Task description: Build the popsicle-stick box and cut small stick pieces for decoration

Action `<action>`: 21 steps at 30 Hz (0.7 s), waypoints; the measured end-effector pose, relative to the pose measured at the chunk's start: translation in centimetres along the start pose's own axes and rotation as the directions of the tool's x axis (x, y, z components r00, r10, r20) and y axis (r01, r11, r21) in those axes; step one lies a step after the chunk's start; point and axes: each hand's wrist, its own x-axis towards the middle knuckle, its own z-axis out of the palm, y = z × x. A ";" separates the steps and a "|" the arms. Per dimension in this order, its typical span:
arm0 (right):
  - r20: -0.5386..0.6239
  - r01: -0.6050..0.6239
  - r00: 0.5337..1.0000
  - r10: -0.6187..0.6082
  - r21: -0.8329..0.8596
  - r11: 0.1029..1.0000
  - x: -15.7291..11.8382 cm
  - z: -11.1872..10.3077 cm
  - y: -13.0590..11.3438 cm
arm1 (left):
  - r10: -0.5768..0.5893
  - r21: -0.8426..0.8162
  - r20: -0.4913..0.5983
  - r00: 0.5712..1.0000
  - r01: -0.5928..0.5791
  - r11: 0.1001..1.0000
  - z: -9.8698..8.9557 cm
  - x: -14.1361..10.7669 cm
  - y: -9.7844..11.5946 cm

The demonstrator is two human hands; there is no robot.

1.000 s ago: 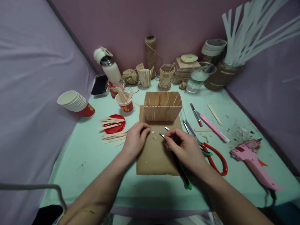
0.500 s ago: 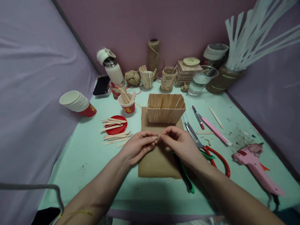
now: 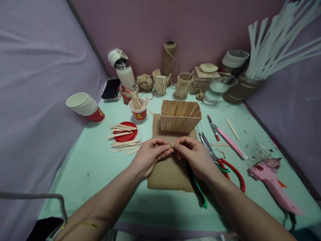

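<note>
My left hand (image 3: pixel 151 155) and my right hand (image 3: pixel 194 154) meet above a brown cardboard sheet (image 3: pixel 165 179). Each pinches, between thumb and fingers, something pale and tiny whose kind I cannot make out. Just beyond the fingertips, a rectangular box made of wooden craft sticks (image 3: pixel 180 124) stands on the sheet's far end. Under and beside my right hand lie a tool with green-and-black handles (image 3: pixel 200 192), its working end hidden, and red-handled scissors (image 3: pixel 239 174) with their blades pointing away.
Left are loose wooden sticks (image 3: pixel 124 146), a red lid (image 3: pixel 126 136), a stick-filled paper cup (image 3: pixel 139 114) and stacked cups (image 3: pixel 84 105). Right lie a pink cutter (image 3: pixel 232 142), a marker (image 3: pixel 213 127) and a pink glue gun (image 3: pixel 272 182). A glass of water (image 3: pixel 213 95) stands behind.
My fingertips have drawn slightly apart, with a small gap between the two pinches. The whole view has shifted a little; the things on the table have stayed put.
</note>
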 end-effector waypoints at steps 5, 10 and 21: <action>-0.008 -0.044 0.999 0.045 0.136 0.990 0.1 0.5 0.4 | 0.075 0.033 -0.008 0.997 -0.074 0.997 0.2 -0.2 -0.2; -0.061 -0.039 0.997 0.050 0.158 0.987 0.3 0.7 0.7 | 0.072 0.030 -0.039 0.997 -0.071 0.997 0.4 -0.1 -0.3; -0.035 -0.058 0.997 0.067 0.202 0.978 0.0 0.7 0.4 | 0.071 0.024 -0.051 0.996 -0.070 0.997 0.6 -0.2 -0.4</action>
